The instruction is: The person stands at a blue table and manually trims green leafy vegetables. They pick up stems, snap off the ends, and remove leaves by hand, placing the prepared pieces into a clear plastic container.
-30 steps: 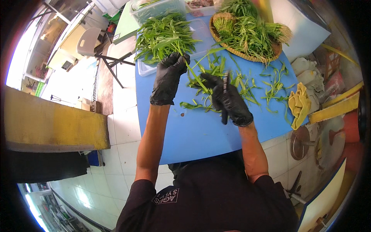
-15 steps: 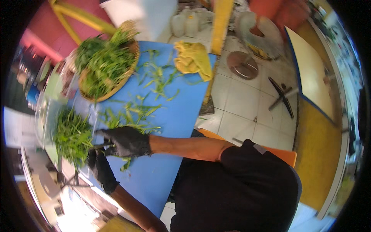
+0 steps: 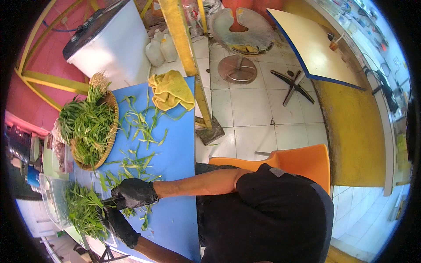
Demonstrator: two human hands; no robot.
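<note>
My left hand (image 3: 119, 225), in a black glove, has its fingers closed around leafy green stems (image 3: 93, 202) at the left edge of the blue table. Just above it, my right hand (image 3: 135, 193), also black-gloved, is closed with its fingertips nearly meeting the left hand's. A thin dark shape shows between the hands, but I cannot make out what it is. Under and left of the hands lies a heap of cut greens (image 3: 83, 221), beside a clear plastic tub (image 3: 49, 195). Loose leaves (image 3: 130, 164) are scattered on the table beyond my right hand.
A round woven basket (image 3: 115, 127) piled with long greens sits at the table's far left. A yellow cloth (image 3: 171, 90) lies at the far corner of the blue table (image 3: 175, 149), near a yellow post (image 3: 182, 39). An orange chair (image 3: 302, 162) stands to the right.
The view has shifted, so the table and basket sit lower and further left. Both hands stay together at the greens, and the right hand remains closed.
</note>
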